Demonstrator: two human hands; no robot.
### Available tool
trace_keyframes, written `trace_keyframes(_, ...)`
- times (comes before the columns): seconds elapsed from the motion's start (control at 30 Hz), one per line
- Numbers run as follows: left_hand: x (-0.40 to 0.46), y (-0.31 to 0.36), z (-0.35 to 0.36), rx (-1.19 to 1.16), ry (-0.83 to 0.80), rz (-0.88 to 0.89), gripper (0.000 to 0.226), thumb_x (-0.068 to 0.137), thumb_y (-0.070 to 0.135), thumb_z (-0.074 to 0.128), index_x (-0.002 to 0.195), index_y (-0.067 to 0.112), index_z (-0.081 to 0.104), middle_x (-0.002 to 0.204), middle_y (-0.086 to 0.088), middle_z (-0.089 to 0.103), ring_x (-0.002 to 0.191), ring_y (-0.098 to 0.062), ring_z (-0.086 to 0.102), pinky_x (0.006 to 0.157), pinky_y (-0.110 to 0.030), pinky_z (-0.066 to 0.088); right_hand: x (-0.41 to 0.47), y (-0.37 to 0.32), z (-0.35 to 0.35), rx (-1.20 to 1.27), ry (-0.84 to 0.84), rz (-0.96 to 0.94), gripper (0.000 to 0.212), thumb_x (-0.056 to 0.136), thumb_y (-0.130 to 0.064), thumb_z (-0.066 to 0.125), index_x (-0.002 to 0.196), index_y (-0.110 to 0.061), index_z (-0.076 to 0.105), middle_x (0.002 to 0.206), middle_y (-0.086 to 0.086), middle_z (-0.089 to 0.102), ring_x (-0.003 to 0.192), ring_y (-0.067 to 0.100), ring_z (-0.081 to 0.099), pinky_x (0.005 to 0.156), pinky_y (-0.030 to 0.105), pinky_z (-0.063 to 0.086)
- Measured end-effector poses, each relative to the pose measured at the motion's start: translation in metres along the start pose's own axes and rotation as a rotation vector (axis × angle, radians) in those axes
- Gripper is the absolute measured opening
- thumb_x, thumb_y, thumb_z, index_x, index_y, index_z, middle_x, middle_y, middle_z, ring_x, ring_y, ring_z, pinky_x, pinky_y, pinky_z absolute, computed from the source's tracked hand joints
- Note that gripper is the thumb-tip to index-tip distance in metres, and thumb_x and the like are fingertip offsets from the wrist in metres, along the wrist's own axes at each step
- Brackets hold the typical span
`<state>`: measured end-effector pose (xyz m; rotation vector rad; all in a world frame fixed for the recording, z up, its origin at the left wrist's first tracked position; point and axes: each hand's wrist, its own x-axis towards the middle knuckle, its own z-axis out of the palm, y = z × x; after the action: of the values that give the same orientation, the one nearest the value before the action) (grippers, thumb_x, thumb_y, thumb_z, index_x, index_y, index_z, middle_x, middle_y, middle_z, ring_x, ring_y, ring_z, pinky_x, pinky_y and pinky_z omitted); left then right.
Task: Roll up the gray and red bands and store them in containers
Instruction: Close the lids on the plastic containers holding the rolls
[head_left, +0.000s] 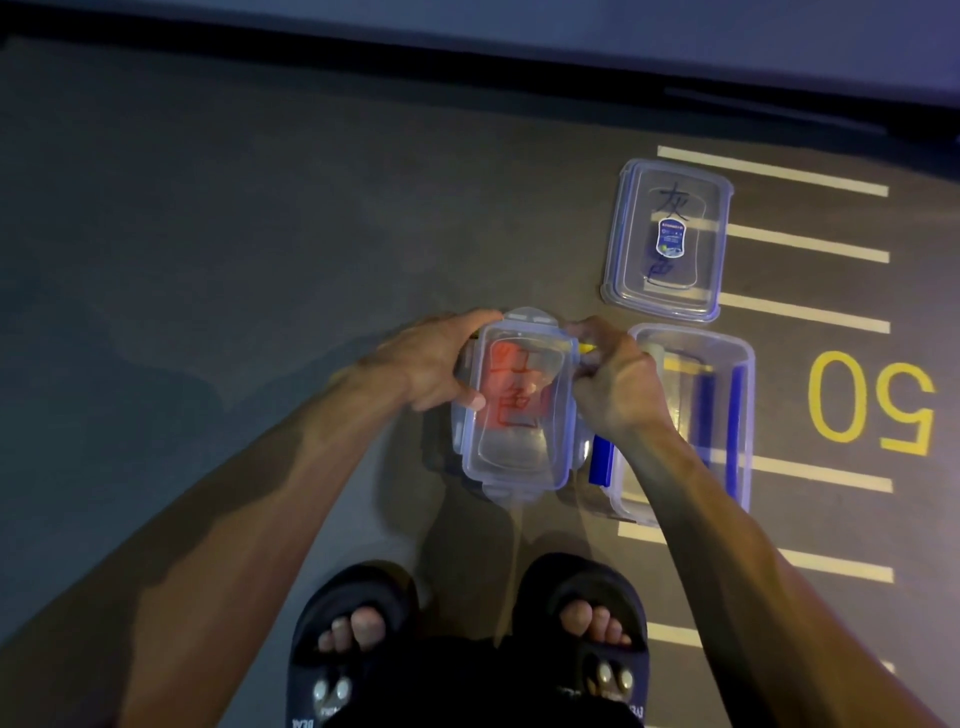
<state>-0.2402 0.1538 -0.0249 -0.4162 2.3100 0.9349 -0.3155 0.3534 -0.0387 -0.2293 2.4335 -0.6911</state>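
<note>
A clear plastic container (519, 457) with its lid on and red writing on the lid sits on the floor in front of my feet. Something red (511, 395) shows through the lid. My left hand (431, 364) grips the container's left side, thumb on the lid. My right hand (613, 379) grips its right side near the far corner, fingers curled at the lid's edge. To the right stands a second clear container (727, 499), open, with blue clips. Its lid (667, 239), marked in black writing with a blue sticker, lies farther away. No gray band is visible.
Dark floor with white painted lines (810, 244) and a yellow number 50 (872, 400) on the right. My feet in black sandals (358, 639) stand just behind the containers. A dark wall base runs along the far edge.
</note>
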Motion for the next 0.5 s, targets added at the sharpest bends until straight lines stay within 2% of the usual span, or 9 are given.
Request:
trace_keyframes(0.1, 0.003, 0.008, -0.009, 0.134, -0.007, 0.005, 0.094, 0.067, 0.037, 0.092, 0.144, 0.044, 0.039, 0.126, 0.011, 0.055, 0.121, -0.020, 0.054, 0.103, -0.041, 0.046, -0.002, -0.005, -0.002, -0.008, 0.060, 0.000, 0.034, 0.095, -0.014, 0.058, 0.122, -0.033, 0.065, 0.104, 0.004, 0.071, 0.097, 0.027, 0.068, 0.080, 0.034, 0.055)
trace_keyframes(0.2, 0.002, 0.008, -0.006, 0.208, 0.054, -0.023, 0.092, 0.064, 0.046, 0.092, 0.141, 0.043, 0.042, 0.126, 0.010, 0.053, 0.127, -0.022, 0.051, 0.103, -0.046, 0.045, -0.009, -0.015, -0.004, -0.311, 0.112, -0.024, 0.039, 0.100, -0.017, 0.054, 0.132, -0.038, 0.061, 0.125, 0.003, 0.057, 0.115, 0.030, 0.060, 0.090, 0.040, 0.053)
trace_keyframes(0.3, -0.002, 0.006, -0.003, 0.159, 0.068, -0.084, 0.077, 0.066, 0.045, 0.091, 0.132, 0.036, 0.053, 0.120, 0.005, 0.064, 0.113, -0.024, 0.061, 0.096, -0.041, 0.050, -0.011, -0.021, -0.005, -0.424, 0.115, 0.004, 0.041, 0.102, -0.018, 0.054, 0.137, -0.041, 0.058, 0.128, 0.002, 0.055, 0.115, 0.029, 0.061, 0.089, 0.041, 0.053)
trace_keyframes(0.43, -0.003, 0.007, 0.002, 0.025, 0.037, -0.154, 0.045, 0.070, 0.032, 0.092, 0.108, 0.022, 0.069, 0.099, 0.003, 0.073, 0.091, -0.020, 0.067, 0.081, -0.028, 0.048, -0.014, -0.019, -0.006, -0.289, 0.042, 0.084, 0.042, 0.100, -0.021, 0.055, 0.140, -0.033, 0.059, 0.123, 0.010, 0.066, 0.114, 0.033, 0.064, 0.096, 0.038, 0.053)
trace_keyframes(0.5, 0.000, 0.006, 0.006, -0.081, 0.005, -0.180, 0.033, 0.073, 0.021, 0.091, 0.099, 0.016, 0.073, 0.091, -0.001, 0.077, 0.083, -0.020, 0.073, 0.081, -0.030, 0.057, -0.017, -0.017, -0.005, -0.186, 0.046, 0.104, 0.043, 0.098, -0.019, 0.056, 0.139, -0.029, 0.061, 0.120, 0.013, 0.067, 0.112, 0.034, 0.065, 0.100, 0.039, 0.052)
